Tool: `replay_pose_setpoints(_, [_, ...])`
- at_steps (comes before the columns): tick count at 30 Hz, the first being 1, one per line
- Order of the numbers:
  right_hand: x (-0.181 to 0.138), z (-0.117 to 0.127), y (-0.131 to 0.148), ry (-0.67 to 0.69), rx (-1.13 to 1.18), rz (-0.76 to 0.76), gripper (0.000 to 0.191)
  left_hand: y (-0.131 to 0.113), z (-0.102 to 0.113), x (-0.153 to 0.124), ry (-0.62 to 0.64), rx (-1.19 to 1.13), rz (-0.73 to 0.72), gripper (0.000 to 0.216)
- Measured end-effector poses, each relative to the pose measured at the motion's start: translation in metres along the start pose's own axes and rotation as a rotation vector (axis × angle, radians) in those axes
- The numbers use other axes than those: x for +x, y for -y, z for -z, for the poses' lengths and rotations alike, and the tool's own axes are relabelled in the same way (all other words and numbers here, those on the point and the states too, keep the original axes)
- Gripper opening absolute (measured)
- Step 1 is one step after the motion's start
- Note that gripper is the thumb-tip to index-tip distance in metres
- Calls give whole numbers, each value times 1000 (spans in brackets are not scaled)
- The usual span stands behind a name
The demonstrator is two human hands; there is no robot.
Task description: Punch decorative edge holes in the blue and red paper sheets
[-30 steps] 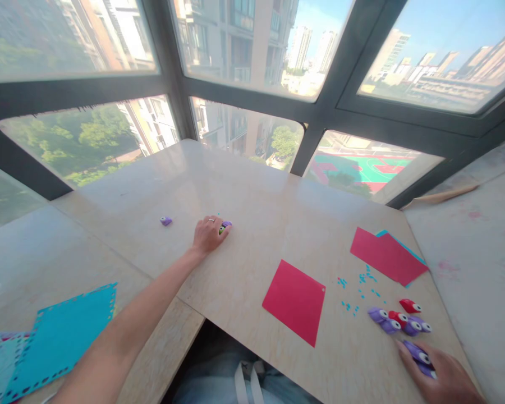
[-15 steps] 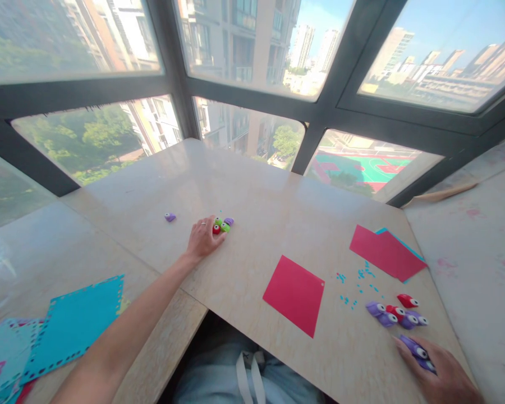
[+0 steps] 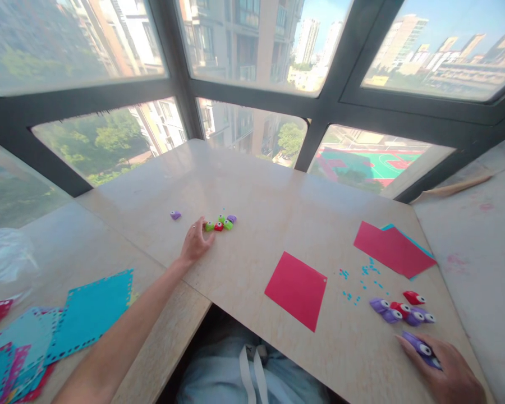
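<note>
My right hand [image 3: 450, 365] is wrapped round a purple hole punch [image 3: 421, 349] with a big eye on it, low at the right. My left hand [image 3: 197, 242] rests on the table with thumb and forefinger apart. Just beyond its fingertips sits a green punch [image 3: 209, 226], beside a red punch [image 3: 219, 226], another green one [image 3: 228, 224] and a purple one [image 3: 232, 218]. Between my hands lies a square red sheet of paper [image 3: 297, 289] with one small hole near its right corner.
Several red and purple punches [image 3: 399, 310] stand near the right wall. Blue paper dots [image 3: 350, 295] are scattered beside them. Red and blue sheets [image 3: 393, 251] lie behind. Edge-punched blue paper [image 3: 95, 308] and clear plastic [image 3: 6, 261] are at left. A single purple punch [image 3: 175, 215] sits apart.
My left hand has drawn back to the left from the cluster, and a green punch now shows at its fingertips. My right hand still holds the purple punch. The view has shifted slightly.
</note>
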State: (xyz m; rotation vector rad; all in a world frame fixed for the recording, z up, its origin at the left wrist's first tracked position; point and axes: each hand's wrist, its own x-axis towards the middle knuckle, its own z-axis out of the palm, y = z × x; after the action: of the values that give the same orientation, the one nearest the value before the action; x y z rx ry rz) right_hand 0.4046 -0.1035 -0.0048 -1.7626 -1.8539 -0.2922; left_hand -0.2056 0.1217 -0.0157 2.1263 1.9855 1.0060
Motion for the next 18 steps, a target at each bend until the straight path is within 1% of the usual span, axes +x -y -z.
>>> replay_pose_setpoints(2, [-2, 0, -1, 6, -4, -6, 56, -3, 2, 0, 16, 22, -8, 62])
replay_pose_setpoints(3, [-2, 0, 0, -6, -9, -39, 57, -5, 4, 0, 25, 35, -12, 62])
replay_pose_setpoints(6, [-1, 1, 5, -56, 15, -210, 57, -10, 8, 1, 47, 84, -1, 61])
replay_pose_setpoints(9, [3, 3, 10, -114, 69, -399, 58, -13, 10, 4, 70, 119, 21, 65])
replay_pose_setpoints(11, [6, 3, 12, -135, 110, -476, 60, -15, 10, 7, 74, 143, 36, 68])
replay_pose_setpoints(14, [8, 4, 14, -144, 145, -538, 57, -18, 11, 10, 94, 175, 52, 72])
replay_pose_setpoints(18, [10, 5, 17, -168, 149, -544, 52, -23, 14, 11, 110, 200, 67, 75])
